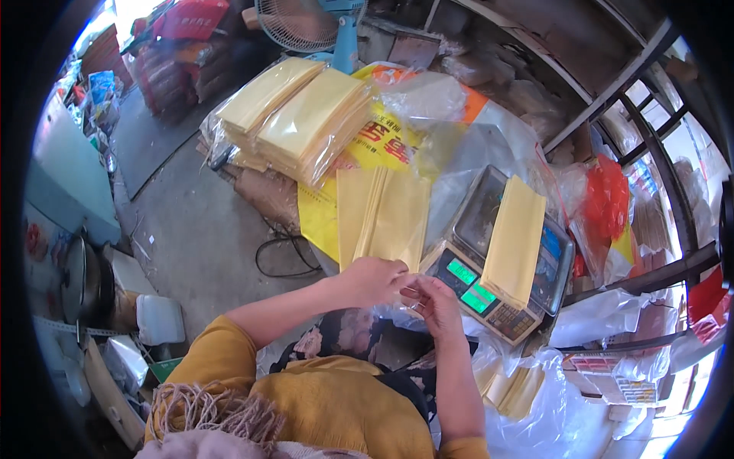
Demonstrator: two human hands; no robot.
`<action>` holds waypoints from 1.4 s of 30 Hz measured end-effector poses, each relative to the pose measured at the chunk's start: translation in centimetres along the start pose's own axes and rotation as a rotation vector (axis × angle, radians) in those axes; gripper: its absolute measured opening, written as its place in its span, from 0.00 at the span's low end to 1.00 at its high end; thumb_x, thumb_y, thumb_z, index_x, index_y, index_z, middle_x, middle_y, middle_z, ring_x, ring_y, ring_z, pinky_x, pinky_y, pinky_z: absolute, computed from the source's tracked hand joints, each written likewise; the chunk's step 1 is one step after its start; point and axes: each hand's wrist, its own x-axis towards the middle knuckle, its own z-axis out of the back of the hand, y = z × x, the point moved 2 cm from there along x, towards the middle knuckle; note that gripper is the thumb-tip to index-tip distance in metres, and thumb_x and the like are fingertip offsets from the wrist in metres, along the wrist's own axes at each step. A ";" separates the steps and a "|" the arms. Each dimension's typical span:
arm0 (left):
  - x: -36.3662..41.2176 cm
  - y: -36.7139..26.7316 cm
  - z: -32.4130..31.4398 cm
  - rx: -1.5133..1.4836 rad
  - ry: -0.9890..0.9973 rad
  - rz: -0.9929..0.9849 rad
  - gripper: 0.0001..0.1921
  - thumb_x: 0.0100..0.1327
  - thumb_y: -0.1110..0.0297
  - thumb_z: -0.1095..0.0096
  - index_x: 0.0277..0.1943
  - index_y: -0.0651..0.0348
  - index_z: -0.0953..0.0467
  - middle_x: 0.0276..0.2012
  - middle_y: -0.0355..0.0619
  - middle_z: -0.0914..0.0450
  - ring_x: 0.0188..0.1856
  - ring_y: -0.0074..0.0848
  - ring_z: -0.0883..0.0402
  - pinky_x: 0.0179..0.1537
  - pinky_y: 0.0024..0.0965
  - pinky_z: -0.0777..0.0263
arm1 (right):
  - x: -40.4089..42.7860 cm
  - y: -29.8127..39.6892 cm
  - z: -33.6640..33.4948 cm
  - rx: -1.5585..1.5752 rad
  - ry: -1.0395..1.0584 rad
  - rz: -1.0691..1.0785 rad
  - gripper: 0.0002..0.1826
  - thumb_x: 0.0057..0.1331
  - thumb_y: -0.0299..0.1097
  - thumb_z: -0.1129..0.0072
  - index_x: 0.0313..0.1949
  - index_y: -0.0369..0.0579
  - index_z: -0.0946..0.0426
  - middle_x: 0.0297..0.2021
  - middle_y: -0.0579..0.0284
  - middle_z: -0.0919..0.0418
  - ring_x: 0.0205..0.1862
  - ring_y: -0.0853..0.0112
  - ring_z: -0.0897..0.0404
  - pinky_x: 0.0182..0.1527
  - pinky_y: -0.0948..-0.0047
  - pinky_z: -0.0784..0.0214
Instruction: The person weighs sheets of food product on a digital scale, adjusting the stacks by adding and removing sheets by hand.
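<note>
My left hand (371, 282) and my right hand (438, 301) meet in front of my waist, fingertips pinched on the thin edge of a clear plastic bag (410, 285). Just beyond them lies a pile of flat yellow paper sleeves (398, 221), which seems to be inside this bag; its near end is hidden by my left hand. To the right, a digital weighing scale (498, 304) with lit green displays carries another stack of yellow paper sleeves (514, 238), which overhangs its metal pan (480, 202).
Bagged bundles of yellow sleeves (312, 117) lie at the table's far left on a yellow printed sheet (318, 221). Behind stands a blue fan (345, 43). Beside my right arm, a plastic bag (533, 424) holds more sleeves (515, 393). A black cable (281, 275) loops at the left.
</note>
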 end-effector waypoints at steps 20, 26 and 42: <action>-2.4 -0.5 0.2 -0.139 -0.279 -0.218 0.10 0.63 0.69 0.42 0.46 0.62 0.25 0.39 0.51 0.19 0.40 0.44 0.20 0.41 0.37 0.26 | 0.8 -1.0 3.4 -0.312 -0.148 0.225 0.16 0.59 0.44 0.32 0.29 0.43 0.23 0.18 0.65 0.26 0.19 0.79 0.29 0.26 0.80 0.35; -5.8 -5.2 1.8 -0.121 -0.318 -0.536 0.07 0.58 0.71 0.34 0.38 0.60 0.22 0.32 0.46 0.19 0.32 0.39 0.19 0.33 0.34 0.26 | -1.3 1.8 0.9 -0.144 -0.020 0.146 0.10 0.67 0.35 0.43 0.37 0.41 0.23 0.27 0.63 0.22 0.25 0.75 0.23 0.31 0.78 0.27; -5.2 -1.2 -4.7 -1.432 -0.515 0.190 0.32 0.69 0.74 0.50 0.72 0.56 0.53 0.47 0.45 0.23 0.46 0.20 0.24 0.46 0.26 0.26 | -4.2 -2.7 -4.0 0.090 0.079 0.145 0.09 0.66 0.35 0.42 0.39 0.43 0.24 0.33 0.57 0.18 0.32 0.69 0.18 0.34 0.70 0.21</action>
